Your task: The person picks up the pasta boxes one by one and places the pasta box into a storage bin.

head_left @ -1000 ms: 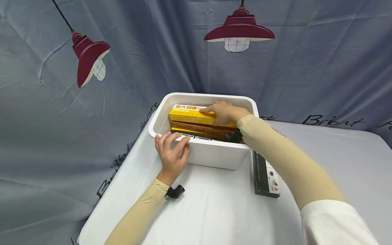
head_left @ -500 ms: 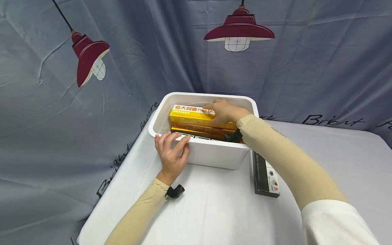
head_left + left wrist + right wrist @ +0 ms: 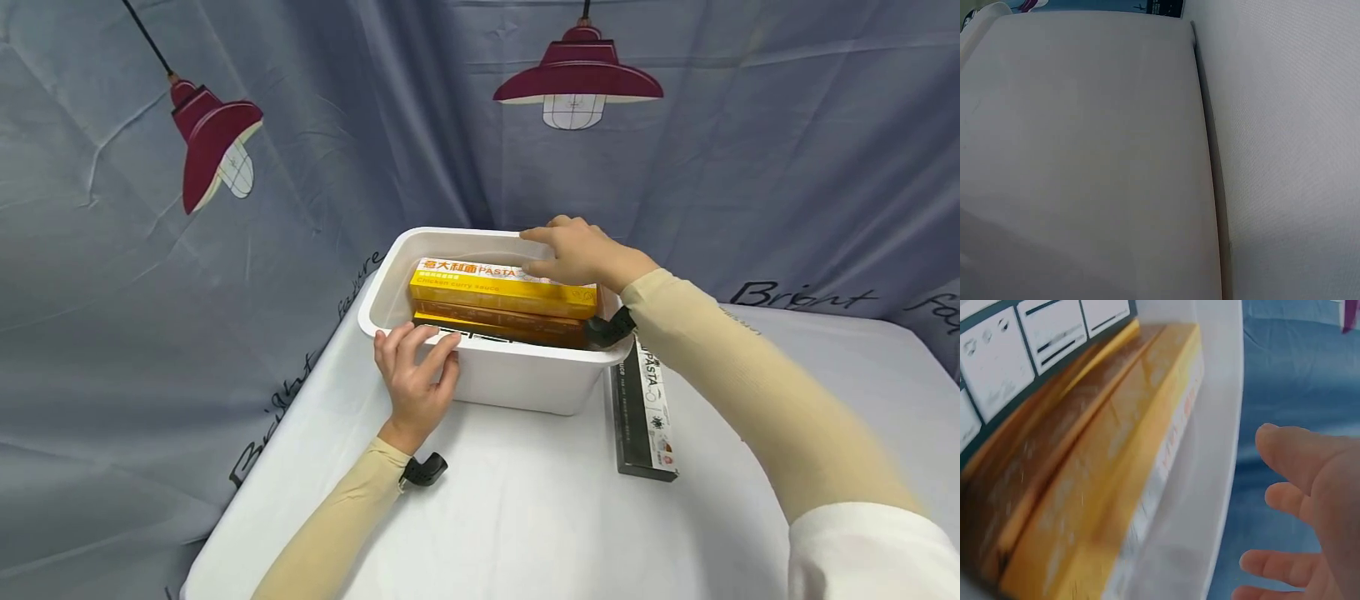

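My left hand (image 3: 416,383) grips the near rim of a white plastic bin (image 3: 517,379), fingertips hooked over the edge. Above the bin's back right part, my right hand (image 3: 585,250) holds nothing; its fingers are spread apart. A yellow pasta box (image 3: 502,289), printed "PASTA" and "Chicken curry sauce", stands on edge inside, just below that hand. In front of it stand a brown box (image 3: 502,315) and a black box with white panels (image 3: 1054,337). The right wrist view has the fingers (image 3: 1279,565) apart from the yellow box, beyond the bin's rim.
Outside the bin, a black and white pasta box (image 3: 645,417) lies on the white-covered table (image 3: 525,500), at the right. Grey-blue curtains (image 3: 420,117) with printed red lamps rise behind and at the left.
My right hand has come off the yellow pasta box and moved up and right, its fingers spreading. The left hand keeps its place on the rim.
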{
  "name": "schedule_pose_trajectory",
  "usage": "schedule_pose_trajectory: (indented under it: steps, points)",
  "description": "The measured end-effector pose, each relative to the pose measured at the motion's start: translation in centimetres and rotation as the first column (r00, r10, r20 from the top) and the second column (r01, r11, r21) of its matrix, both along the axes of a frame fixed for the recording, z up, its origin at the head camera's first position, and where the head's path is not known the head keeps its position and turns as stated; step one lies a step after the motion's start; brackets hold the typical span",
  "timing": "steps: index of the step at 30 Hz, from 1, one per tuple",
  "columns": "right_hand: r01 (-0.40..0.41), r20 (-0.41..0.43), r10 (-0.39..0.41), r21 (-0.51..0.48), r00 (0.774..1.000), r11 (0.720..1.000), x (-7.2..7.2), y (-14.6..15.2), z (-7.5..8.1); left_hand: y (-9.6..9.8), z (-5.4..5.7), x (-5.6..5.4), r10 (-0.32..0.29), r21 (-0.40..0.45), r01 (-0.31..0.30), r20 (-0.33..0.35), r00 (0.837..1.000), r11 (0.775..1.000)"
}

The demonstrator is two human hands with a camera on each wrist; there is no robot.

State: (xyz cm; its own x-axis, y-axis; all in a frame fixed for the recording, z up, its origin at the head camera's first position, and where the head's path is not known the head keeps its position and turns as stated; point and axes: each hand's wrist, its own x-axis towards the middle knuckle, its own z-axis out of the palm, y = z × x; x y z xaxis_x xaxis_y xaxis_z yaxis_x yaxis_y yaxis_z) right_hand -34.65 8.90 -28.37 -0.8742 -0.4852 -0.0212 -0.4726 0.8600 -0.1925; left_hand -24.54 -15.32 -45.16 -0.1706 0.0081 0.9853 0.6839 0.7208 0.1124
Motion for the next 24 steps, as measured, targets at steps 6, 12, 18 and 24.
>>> schedule_pose_trajectory:
  steps: [6, 12, 18, 24]
  points:
    - [0.047, -0.025, -0.047, -0.002, 0.999, 0.999, 1.4, 4.7, 1.0, -0.1, 0.0, -0.1, 0.002, 0.001, -0.002, 0.003, 1.0, 1.0]
    - [0.152, 0.007, -0.152, 0.002, 0.988, 0.988, 3.2, 11.0, 0.0, -0.1, 0.0, -0.2, -0.002, 0.001, 0.002, -0.002, 1.0, 1.0]
    - [0.257, 0.024, -0.258, 0.04, 0.966, 0.966, 4.8, 15.3, -2.4, -0.2, 0.1, -0.3, 0.0, -0.003, -0.001, -0.009, 1.0, 1.0]
    - [0.333, 0.078, -0.337, 0.061, 0.938, 0.941, 6.5, 16.6, -5.4, 0.1, -0.1, -0.1, -0.001, 0.004, 0.001, -0.007, 1.0, 1.0]
